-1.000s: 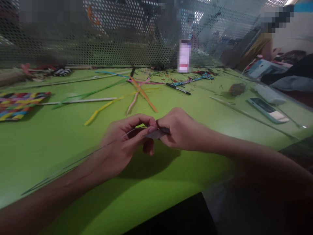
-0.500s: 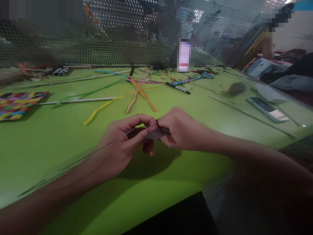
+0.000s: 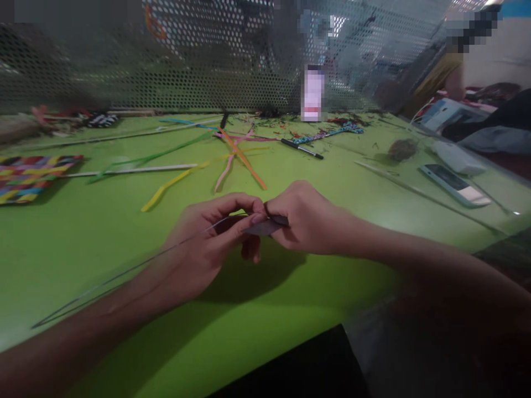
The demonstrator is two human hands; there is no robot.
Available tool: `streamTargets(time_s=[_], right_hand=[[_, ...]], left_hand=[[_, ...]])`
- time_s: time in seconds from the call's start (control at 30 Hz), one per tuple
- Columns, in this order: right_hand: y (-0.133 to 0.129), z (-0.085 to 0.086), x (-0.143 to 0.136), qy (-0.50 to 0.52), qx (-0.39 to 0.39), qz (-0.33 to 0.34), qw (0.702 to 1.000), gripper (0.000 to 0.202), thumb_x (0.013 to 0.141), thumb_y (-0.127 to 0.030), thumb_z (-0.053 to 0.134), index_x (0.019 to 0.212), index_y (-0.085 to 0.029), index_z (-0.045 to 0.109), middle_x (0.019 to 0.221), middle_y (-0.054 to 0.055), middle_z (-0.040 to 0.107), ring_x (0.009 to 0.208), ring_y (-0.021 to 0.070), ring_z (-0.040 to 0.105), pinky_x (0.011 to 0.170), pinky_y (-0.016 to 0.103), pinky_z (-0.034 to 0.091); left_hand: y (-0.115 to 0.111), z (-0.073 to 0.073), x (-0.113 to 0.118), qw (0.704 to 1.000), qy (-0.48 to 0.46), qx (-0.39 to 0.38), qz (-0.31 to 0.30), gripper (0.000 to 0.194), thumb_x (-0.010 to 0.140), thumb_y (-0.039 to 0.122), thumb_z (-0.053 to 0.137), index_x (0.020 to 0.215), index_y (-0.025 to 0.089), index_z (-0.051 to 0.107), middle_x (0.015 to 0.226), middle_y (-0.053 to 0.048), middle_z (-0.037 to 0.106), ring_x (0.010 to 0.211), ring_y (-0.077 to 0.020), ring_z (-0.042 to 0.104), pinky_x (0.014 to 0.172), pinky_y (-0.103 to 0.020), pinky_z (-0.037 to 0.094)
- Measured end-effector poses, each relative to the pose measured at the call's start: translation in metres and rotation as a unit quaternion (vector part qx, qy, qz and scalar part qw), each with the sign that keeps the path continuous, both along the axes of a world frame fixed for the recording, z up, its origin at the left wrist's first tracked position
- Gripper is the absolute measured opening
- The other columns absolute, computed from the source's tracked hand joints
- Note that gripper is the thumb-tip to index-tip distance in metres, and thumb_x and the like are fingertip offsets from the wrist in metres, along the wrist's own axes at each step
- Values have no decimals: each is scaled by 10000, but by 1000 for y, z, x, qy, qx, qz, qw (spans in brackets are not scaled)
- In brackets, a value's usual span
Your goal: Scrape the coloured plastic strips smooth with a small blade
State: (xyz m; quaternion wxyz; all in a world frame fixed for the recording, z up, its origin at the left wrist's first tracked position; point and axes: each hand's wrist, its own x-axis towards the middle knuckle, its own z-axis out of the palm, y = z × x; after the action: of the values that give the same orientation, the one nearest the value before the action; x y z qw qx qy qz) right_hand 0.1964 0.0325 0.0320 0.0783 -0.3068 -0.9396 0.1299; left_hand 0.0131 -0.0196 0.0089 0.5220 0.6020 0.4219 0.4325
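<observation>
My left hand (image 3: pixel 207 240) is closed, thumb and forefinger pinching a thin, dark grey strip (image 3: pixel 265 227). Against its fingertips, my right hand (image 3: pixel 309 221) curls in a fist with the strip's other part running into it. From the pinch, a narrow length of strip trails back along my left wrist and doubles into a long loop beside the forearm. Both hands hover a little above the green tabletop (image 3: pixel 166 342), casting a shadow. What lies inside the right fist is hidden.
Coloured strips, among them an orange strip (image 3: pixel 249 166) and a yellow strip (image 3: pixel 166 188), lie beyond my hands. A pen (image 3: pixel 302 149), a phone (image 3: pixel 454 185) and a woven multicoloured piece (image 3: pixel 33 177) are around them. A perforated metal panel (image 3: pixel 186 83) stands behind; a person sits at right.
The looped end of the grey strip by my left forearm has opened wider and shifted slightly. Both hands keep nearly the same place and grip.
</observation>
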Motion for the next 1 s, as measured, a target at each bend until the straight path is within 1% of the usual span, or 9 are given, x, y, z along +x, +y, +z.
streamTargets(time_s=[0.13, 0.3, 0.5, 0.7, 0.8, 1.0], right_hand=[[0, 0, 0, 1, 4, 6, 1000, 195, 877, -174, 545, 725, -131, 661, 601, 8, 577, 559, 80, 449, 591, 222, 318], [-1, 2, -1, -6, 12, -3, 1000, 217, 862, -164, 551, 650, -142, 597, 550, -17, 508, 521, 69, 390, 582, 227, 300], [-2, 3, -2, -13, 19, -6, 1000, 222, 849, -162, 549, 630, -141, 576, 524, -25, 469, 515, 65, 363, 569, 228, 274], [-1, 2, -2, -13, 18, -2, 1000, 212, 856, -179, 540, 656, -139, 596, 564, -6, 519, 545, 76, 409, 588, 234, 283], [0, 1, -2, -17, 14, -6, 1000, 205, 853, -178, 545, 661, -138, 607, 585, 6, 539, 562, 84, 432, 590, 244, 278], [0, 0, -2, -9, 14, -11, 1000, 192, 831, -167, 554, 648, -139, 606, 558, -4, 510, 562, 83, 422, 583, 241, 269]], left_hand=[[0, 0, 0, 1000, 3, 1, -3, 161, 901, 334, 713, 816, 203, 674, 647, 14, 681, 534, -133, 627, 552, -231, 502], [1, 2, 1, 1000, 5, 3, -9, 166, 903, 331, 712, 814, 197, 670, 625, 17, 672, 534, -134, 627, 552, -232, 508], [0, 2, 0, 1000, 13, 2, -10, 166, 912, 325, 706, 816, 195, 665, 606, 22, 662, 548, -136, 634, 562, -233, 510], [-2, 2, 0, 1000, 4, 0, -7, 160, 908, 325, 713, 817, 200, 674, 612, 23, 661, 545, -135, 633, 558, -234, 513], [-2, 1, 3, 1000, 0, 0, 6, 163, 898, 330, 725, 808, 201, 682, 611, 20, 662, 529, -134, 627, 551, -239, 510], [-3, 0, 5, 999, -2, 8, 43, 188, 850, 354, 778, 794, 199, 687, 597, 14, 661, 492, -134, 611, 524, -251, 498]])
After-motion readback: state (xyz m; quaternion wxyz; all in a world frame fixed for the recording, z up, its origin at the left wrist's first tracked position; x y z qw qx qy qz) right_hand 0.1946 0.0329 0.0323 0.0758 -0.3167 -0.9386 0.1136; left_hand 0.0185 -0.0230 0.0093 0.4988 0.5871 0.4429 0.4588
